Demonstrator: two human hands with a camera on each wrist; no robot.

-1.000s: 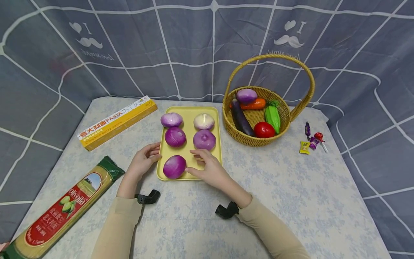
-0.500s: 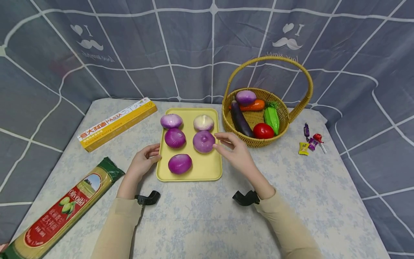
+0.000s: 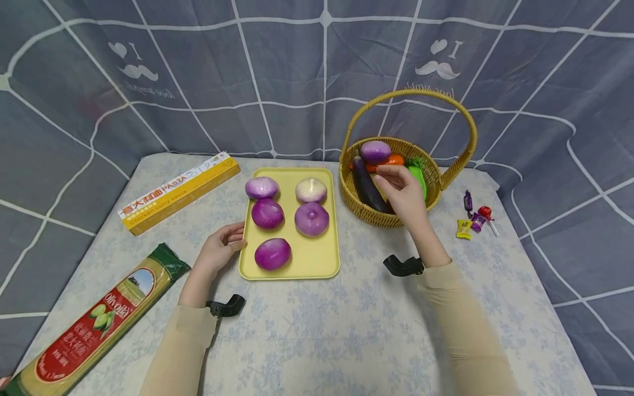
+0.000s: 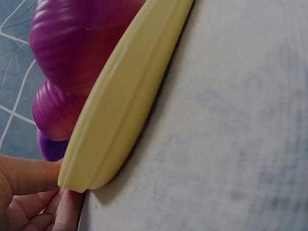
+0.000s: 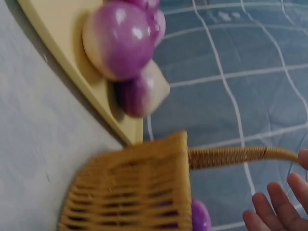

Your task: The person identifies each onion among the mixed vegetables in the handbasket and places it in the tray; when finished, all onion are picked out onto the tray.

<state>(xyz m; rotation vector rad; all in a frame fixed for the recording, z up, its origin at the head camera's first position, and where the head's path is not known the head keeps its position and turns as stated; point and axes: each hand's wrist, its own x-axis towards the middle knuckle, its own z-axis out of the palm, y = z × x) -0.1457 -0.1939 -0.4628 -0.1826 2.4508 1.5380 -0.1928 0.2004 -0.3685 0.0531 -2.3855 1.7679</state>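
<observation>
My left hand (image 3: 220, 250) holds the left edge of a yellow tray (image 3: 317, 264), its thumb and fingers at the rim in the left wrist view. Several purple onions lie on the tray, among them a dark one (image 3: 273, 254) at the front, a round one (image 3: 311, 219) and a pale one (image 3: 311, 190) on the right. Over the wicker basket (image 3: 364, 212) my right hand (image 3: 408, 198) hovers, fingers loosely bent with nothing between them. An onion (image 3: 375, 152), an eggplant (image 3: 367, 187), a carrot (image 3: 393, 159) and a green vegetable (image 3: 417, 175) show inside the basket. The hand hides the tomato.
A yellow pasta box (image 3: 180, 192) lies at the back left, with a long spaghetti bag (image 3: 99, 324) in front of it. Right of the basket are wrapped candies (image 3: 464, 228) and a red lollipop (image 3: 485, 212). The basket's tall handle (image 3: 413, 92) arches above it.
My right hand has left the front onion on the tray and moved right and back to over the basket. That onion rolled slightly. My left hand has stayed at the tray's edge.
</observation>
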